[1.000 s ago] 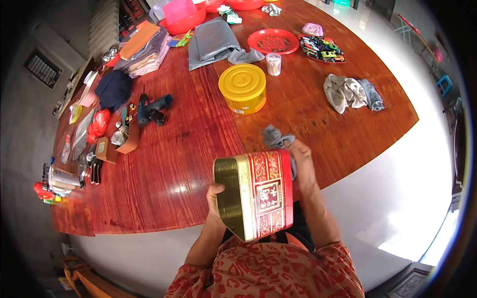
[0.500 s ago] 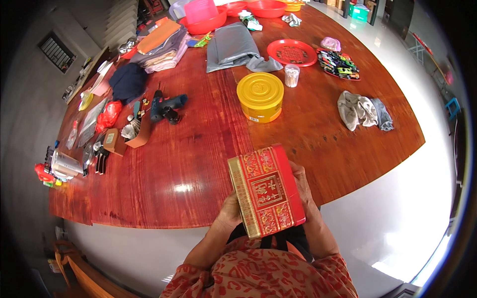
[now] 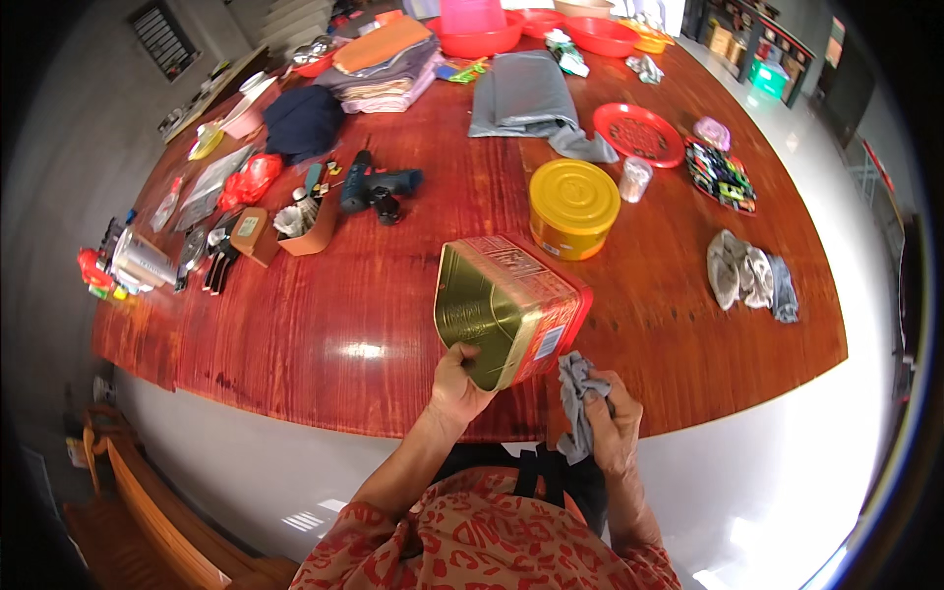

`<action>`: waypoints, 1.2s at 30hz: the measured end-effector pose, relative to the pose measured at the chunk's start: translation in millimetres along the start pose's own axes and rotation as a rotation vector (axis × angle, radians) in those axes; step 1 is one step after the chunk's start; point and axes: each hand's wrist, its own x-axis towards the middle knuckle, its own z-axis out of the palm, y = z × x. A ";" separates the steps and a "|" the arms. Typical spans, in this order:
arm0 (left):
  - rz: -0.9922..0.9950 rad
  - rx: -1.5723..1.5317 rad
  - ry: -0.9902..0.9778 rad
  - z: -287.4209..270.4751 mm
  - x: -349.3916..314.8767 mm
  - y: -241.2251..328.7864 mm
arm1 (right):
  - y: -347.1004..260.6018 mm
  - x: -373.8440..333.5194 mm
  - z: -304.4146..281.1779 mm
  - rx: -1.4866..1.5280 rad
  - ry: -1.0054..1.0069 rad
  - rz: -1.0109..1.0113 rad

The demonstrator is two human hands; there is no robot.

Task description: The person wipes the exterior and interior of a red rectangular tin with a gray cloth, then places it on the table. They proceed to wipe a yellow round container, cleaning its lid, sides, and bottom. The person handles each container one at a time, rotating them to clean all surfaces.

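A red and gold square tin (image 3: pixel 536 300) is held tilted above the table's near edge, its open end facing left and showing a bare gold inside. My left hand (image 3: pixel 460 388) grips the lower rim, with the thumb inside the opening. Just right of the tin, my right hand (image 3: pixel 612 418) clutches a crumpled grey cloth (image 3: pixel 578 403) between thumb and fingers; the cloth hangs close to the tin's base. Behind the tin stands a round yellow lidded tub (image 3: pixel 575 206).
The wooden table (image 3: pixel 374 305) carries a cordless drill (image 3: pixel 379 187), an orange-brown caddy (image 3: pixel 310 231) and a clear jar (image 3: pixel 635 180). Rumpled cloths (image 3: pixel 742 273) lie at right. Farther back are a red tray (image 3: pixel 639 135), folded grey fabric (image 3: pixel 521 93) and red basins (image 3: pixel 600 37).
The tin has turned so that its open end shows. My right hand has left its side and now holds the grey cloth. My view has shifted left.
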 end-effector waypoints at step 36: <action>0.368 0.322 0.463 41.0 115.4 71.4 | 63.5 184.0 89.6 0.057 -0.041 0.091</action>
